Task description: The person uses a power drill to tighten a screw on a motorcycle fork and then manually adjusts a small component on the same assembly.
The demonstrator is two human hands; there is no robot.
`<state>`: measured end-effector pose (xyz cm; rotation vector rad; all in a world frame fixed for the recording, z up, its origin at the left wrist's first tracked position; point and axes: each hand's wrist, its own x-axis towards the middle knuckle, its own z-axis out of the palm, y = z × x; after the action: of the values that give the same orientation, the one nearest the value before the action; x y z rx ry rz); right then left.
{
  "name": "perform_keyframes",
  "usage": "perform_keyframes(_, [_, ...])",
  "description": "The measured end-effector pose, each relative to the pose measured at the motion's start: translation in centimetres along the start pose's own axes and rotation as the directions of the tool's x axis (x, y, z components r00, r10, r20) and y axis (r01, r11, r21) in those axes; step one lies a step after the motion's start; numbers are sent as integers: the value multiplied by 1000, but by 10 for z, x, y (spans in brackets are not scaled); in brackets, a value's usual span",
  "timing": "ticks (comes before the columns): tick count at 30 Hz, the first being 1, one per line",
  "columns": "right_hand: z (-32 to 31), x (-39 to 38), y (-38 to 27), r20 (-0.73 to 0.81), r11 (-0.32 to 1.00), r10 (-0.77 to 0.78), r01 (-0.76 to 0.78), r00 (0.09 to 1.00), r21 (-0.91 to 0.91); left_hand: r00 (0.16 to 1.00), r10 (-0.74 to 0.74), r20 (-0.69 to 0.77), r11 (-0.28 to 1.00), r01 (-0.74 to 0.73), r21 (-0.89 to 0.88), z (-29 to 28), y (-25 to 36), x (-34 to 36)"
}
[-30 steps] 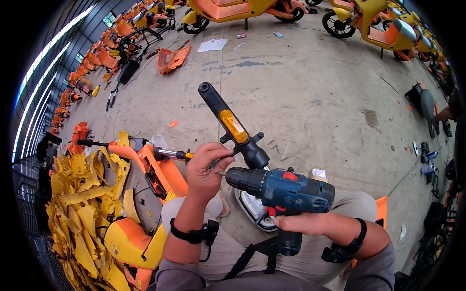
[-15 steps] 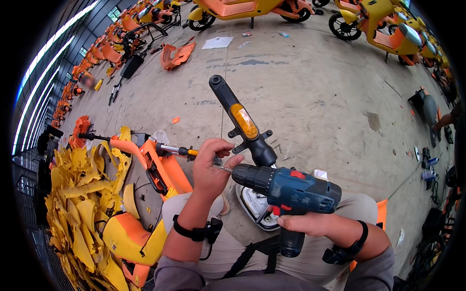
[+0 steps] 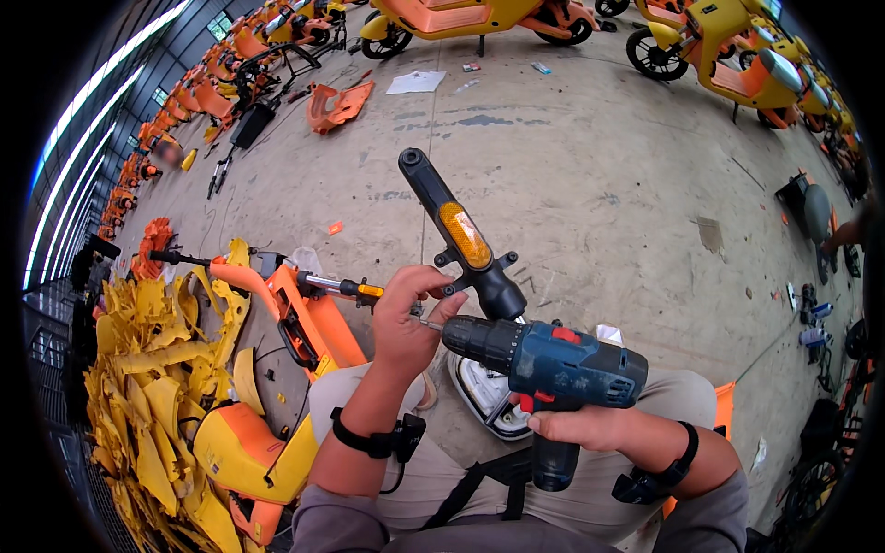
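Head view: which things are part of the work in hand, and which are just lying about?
In hand:
- blue cordless drill, in right hand
- black bracket with amber reflector, steadied by left hand

Lying about:
- pile of yellow panels
- screwdriver
- orange panel on floor
- parked scooters

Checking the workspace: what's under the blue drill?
Under the blue drill lies a white, dark-rimmed part on the person's lap; the drill body and right hand cover its far side.
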<state>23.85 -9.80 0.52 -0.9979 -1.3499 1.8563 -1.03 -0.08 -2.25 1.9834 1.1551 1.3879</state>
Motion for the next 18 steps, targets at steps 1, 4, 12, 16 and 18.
perform_keyframes(1, [0,0,-1,2,1000,-6,6,1000,-8,1000,1,-1,1000,-1,0,-2,-1,1])
perform_keyframes(4, [0,0,-1,0,1000,-3,3,1000,-6,995,20,94,1000,-22,21,-6,3,4])
perform_keyframes(12, [2,0,-3,37,999,30,-31,999,41,998,-54,26,997,55,-48,-6,3,-1])
perform_keyframes(16, [1,1,-10,31,998,13,-15,999,65,985,120,122,991,-126,46,-11,0,4])
perform_keyframes(18, [0,1,-12,29,996,10,-12,1000,85,994,-103,-38,953,88,-291,-2,-9,-8])
